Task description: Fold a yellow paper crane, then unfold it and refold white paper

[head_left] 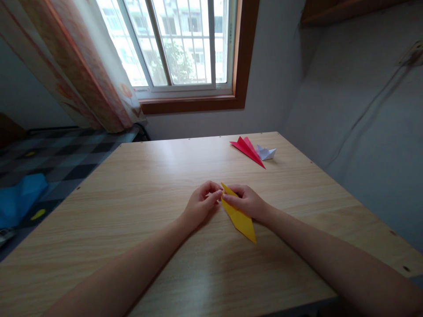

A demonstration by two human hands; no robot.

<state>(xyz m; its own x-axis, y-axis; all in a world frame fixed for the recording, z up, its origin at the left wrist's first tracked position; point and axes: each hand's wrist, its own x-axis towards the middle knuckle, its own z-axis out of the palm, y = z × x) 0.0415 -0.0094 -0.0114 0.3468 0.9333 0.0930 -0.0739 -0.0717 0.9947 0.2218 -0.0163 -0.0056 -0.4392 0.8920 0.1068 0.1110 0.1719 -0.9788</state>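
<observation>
Bare forearms (139, 259) come in over the near edge of a pale wooden worktop (155, 176), one from the left and one from the right. Between them, a little right of the middle, is a yellow paper (243, 224), tilted, with its pointed end slanting down to the near right. The right hand (247, 200) is closed on its upper part, thumb on the near face and fingers behind. The left hand (203, 198) is curled just beside the left edge of the paper, thumb and forefinger brought close together; the fingertips are too small and soft to tell whether they pinch the paper or merely touch it.

As for progress, the yellow paper is well past a flat sheet: it has a narrow, pointed outline and crease lines across its face. Its shape looks partly made, with the upper end being worked, and it is not set down.

Farther off, near the far right corner, lie a red folded paper (247, 152) with a long point and, just beside it on the right, a white paper boat (267, 153). Both appear finished, and neither is in a hand. Beyond the worktop is a window (185, 44).
</observation>
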